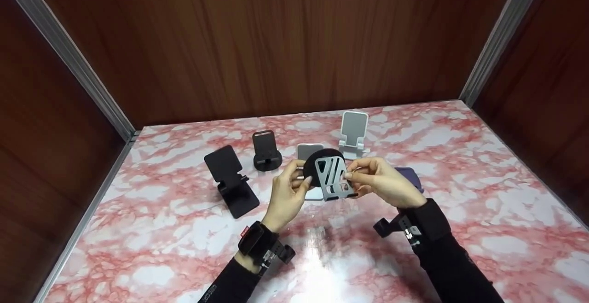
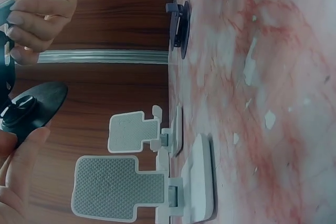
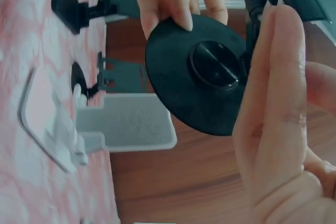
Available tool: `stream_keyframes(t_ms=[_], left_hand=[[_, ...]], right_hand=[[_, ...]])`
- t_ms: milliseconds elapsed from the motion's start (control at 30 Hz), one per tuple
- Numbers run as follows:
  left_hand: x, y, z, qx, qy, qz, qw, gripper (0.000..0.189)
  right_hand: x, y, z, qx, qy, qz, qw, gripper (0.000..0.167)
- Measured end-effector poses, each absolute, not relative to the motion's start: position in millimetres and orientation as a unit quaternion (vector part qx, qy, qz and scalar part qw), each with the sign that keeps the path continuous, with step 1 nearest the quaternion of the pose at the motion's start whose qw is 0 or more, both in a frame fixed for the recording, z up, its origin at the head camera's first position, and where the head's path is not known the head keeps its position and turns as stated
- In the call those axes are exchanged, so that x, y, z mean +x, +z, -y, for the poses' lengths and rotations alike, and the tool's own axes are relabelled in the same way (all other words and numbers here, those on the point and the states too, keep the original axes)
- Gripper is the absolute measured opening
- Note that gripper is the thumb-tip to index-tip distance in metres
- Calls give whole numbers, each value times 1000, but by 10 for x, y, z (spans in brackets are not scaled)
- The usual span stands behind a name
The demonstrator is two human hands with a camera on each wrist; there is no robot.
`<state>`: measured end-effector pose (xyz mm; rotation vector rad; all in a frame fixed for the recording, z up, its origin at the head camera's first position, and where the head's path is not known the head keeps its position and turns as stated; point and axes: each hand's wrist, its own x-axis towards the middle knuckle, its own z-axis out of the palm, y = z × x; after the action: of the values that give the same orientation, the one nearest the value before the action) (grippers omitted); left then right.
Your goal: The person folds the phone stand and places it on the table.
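Note:
Both hands hold up a phone stand with a grey slotted plate (image 1: pixel 327 181) and a round black base (image 3: pixel 170 72). In the head view my left hand (image 1: pixel 287 195) pinches the rim of the base between thumb and fingers. The right hand (image 1: pixel 386 183) pinches the side of the slotted plate. In the right wrist view a black round hinge mount (image 3: pixel 212 65) sits on the disc, and the right hand's fingers partly cover the joint. The left wrist view shows the disc tilted, held apart from the tabletop.
Other phone stands are on the red-and-white marbled table (image 1: pixel 184 247): a large black one (image 1: pixel 224 165), a smaller round-based black one (image 1: pixel 265 148), a white-framed one (image 1: pixel 354 128), a grey-and-white one (image 1: pixel 309 149) partly behind the held stand, and a purple one (image 1: pixel 408 176). Wooden panels (image 1: pixel 294 40) enclose the table.

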<state>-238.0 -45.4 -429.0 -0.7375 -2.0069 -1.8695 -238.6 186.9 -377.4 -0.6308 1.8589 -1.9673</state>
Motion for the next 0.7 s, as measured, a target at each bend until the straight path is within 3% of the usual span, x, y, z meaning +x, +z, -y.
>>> stream_keyframes(t_ms=[100,300,400,700], left_hand=[[-2375,-4281,443,-245,-665,692,137,23],[-2263,-4142,421,-239,-683,680,121,24],[-2187,-4051,411,-242,-689,673,114,23],[-2140,-4023,381,-241,-686,679,104,23]], right_hand=[[-2347,-3730,-1864,-222,-661,-704,135,8],[-2297,-3692,-1835,-204,-596,-776,23,43],[-2314,-3714,-1823,-203,-602,-772,41,56],[-2333,-3790,-1750,-219,-640,-730,98,57]])
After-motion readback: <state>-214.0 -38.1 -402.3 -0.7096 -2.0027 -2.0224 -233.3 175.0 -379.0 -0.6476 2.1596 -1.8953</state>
